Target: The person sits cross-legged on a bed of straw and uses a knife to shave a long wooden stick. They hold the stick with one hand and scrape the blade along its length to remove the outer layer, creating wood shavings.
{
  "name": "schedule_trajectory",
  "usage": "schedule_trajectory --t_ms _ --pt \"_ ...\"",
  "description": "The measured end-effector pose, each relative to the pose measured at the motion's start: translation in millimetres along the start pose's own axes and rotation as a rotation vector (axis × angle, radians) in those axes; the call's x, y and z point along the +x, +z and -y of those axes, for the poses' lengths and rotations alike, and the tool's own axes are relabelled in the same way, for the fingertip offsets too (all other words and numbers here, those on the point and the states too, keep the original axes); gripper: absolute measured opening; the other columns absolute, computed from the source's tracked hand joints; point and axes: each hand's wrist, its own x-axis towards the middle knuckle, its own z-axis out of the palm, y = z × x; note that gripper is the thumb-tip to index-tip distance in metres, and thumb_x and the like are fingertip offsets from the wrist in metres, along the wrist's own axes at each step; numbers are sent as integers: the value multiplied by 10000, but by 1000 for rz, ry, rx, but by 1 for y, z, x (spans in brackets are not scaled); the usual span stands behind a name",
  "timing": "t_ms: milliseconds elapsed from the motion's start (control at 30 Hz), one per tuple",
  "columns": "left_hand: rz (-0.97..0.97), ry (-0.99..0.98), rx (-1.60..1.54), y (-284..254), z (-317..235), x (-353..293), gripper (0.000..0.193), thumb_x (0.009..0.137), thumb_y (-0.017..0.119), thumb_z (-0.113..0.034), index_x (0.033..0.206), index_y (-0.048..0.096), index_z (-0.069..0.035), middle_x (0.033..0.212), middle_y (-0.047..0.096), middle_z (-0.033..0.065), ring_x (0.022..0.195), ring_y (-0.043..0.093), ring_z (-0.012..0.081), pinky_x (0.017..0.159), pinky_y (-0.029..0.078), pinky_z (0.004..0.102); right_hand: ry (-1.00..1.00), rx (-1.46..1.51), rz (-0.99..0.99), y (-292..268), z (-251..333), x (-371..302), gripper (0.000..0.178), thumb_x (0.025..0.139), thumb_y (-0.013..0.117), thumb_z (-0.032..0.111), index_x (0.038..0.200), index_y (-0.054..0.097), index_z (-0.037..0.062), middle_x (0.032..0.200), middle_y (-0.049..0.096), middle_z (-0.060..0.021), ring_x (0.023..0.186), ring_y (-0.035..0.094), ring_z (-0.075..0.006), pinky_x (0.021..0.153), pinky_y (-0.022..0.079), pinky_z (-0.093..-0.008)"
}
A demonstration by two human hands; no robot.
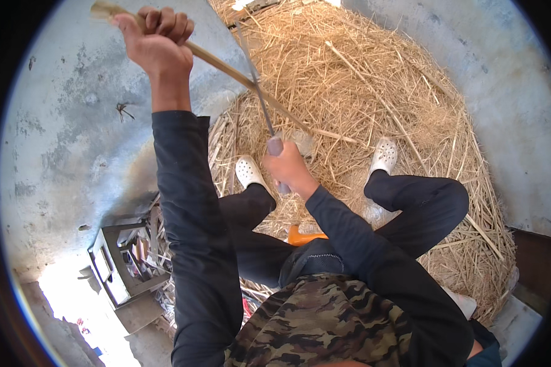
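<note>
My left hand [159, 46] is raised at the upper left, fingers wrapped round the upper part of a long pale stick [223, 66]. The stick slants down to the right, its lower end near the straw-covered floor. Low in the middle, my right hand [291, 169] grips the greyish handle of a long-bladed knife [264, 110]. Its blade points up and away, looks thin from here, and crosses the stick about midway. Whether the blade touches the stick I cannot tell.
Dry straw [361, 79] and loose stalks cover the floor around my pale clogs [383, 156]. Weathered walls [79, 122] rise on both sides. An orange object [305, 236] shows between my legs. A wooden frame [117, 263] with clutter stands at the lower left.
</note>
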Motion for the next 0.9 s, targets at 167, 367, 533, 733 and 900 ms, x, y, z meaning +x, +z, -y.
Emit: schedule_trajectory --t_ms 167,367,533,733,900 --pt "39 -4 21 16 -1 -5 577 975 279 -631 733 311 -109 576 194 -19 535 148 129 526 178 307 -14 -56 -113 -12 -59 21 124 788 611 71 818 522 -10 554 510 -47 355 467 -161 335 344 -331" --pt "-43 -14 -2 6 3 -4 564 990 267 -605 715 302 -115 569 183 -24 532 127 127 523 162 307 -130 -41 3 3 -1 -6 88 792 612 55 805 537 11 585 536 -48 386 486 -143 356 368 -323" --pt "12 -20 -35 12 3 2 561 984 286 -617 714 302 -125 569 177 -30 530 130 124 520 161 303 -80 -81 -42 5 -27 17 194 764 628 64 937 636 -24 694 637 -69 481 565 -171 451 432 -322" --pt "-59 44 -41 -13 3 5 587 965 300 -654 669 263 -148 535 186 -42 463 136 97 449 132 294 74 -47 -24 -20 -42 9 91 781 609 75 820 586 -4 653 587 -53 438 532 -153 366 379 -312" --pt "16 20 -80 9 0 -3 574 964 348 -635 696 302 -129 576 188 -35 519 137 109 500 142 289 -402 -259 -56 9 -24 21 163 775 618 106 887 567 0 647 552 -93 439 531 -182 369 398 -342"
